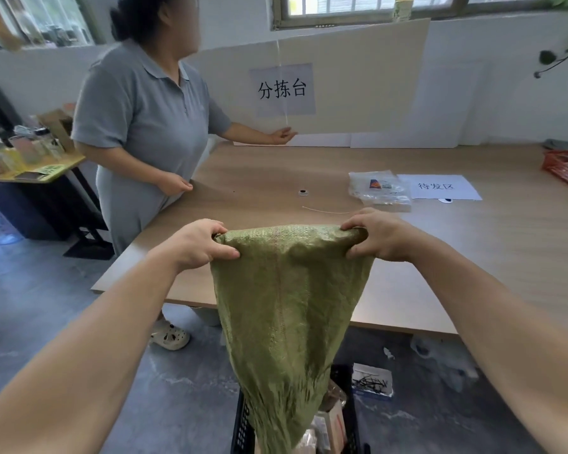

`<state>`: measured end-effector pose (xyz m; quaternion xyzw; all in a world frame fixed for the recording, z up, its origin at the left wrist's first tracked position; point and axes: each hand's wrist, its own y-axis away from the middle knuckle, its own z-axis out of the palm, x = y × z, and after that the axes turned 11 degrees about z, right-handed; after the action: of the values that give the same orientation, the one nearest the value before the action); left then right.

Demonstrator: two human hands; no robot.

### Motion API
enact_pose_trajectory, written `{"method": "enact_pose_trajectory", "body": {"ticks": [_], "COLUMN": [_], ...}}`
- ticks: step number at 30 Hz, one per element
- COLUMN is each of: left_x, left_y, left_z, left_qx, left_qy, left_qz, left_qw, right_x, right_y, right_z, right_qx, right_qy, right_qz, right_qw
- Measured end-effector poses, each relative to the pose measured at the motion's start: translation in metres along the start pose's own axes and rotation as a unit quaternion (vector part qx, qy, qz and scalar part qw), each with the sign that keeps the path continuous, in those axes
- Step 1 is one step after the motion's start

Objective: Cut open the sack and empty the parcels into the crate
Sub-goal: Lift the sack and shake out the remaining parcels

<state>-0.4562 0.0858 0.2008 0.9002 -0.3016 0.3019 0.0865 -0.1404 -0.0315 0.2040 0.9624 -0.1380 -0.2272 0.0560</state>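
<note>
Light wooden table (pixel 276 178), sorting room. Green woven plastic sack (pixel 289 306): hangs in front of the table's near edge; left hand (pixel 200 244) and right hand (pixel 377 235) each grip a bunched top corner. Black plastic crate (pixel 242 427): on the floor below the table's near edge, receiving the sack's lower end, holding wrapped parcels (pixel 336 421). Person in grey polo shirt (pixel 145 126): at the table's left side.

Left hand (pixel 200 244) and right hand (pixel 376 235) grip the green sack (pixel 286 309), hanging over the black crate (pixel 243 427).
</note>
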Motion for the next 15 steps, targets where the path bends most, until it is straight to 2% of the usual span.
{"method": "enact_pose_trajectory", "body": {"ticks": [2,5,8,10,13,15], "left_x": [0.0,-0.001,-0.001,-0.001,-0.003,-0.007], "left_y": [-0.002,-0.001,0.003,0.005,0.01,0.012], "left_z": [-0.002,-0.003,0.0,0.004,0.01,0.014], "left_qx": [-0.001,-0.01,-0.024,-0.007,0.043,0.063], "left_qy": [-0.021,-0.002,-0.045,-0.037,0.108,0.236], "left_qz": [-0.004,-0.002,0.007,0.011,-0.003,-0.031], "left_qw": [1.0,1.0,0.999,0.999,0.993,0.969], "right_x": [0.0,0.005,0.01,0.014,0.018,0.019], "right_y": [0.002,0.003,0.003,0.003,0.004,0.003], "right_z": [0.002,0.003,0.004,0.007,0.011,0.017], "right_qx": [0.03,0.055,0.031,0.014,0.016,0.018], "right_qy": [-0.003,-0.105,-0.184,-0.249,-0.378,-0.461], "right_qz": [-0.012,0.006,0.019,0.028,0.049,0.07], "right_qw": [0.999,0.993,0.982,0.968,0.924,0.885]}}
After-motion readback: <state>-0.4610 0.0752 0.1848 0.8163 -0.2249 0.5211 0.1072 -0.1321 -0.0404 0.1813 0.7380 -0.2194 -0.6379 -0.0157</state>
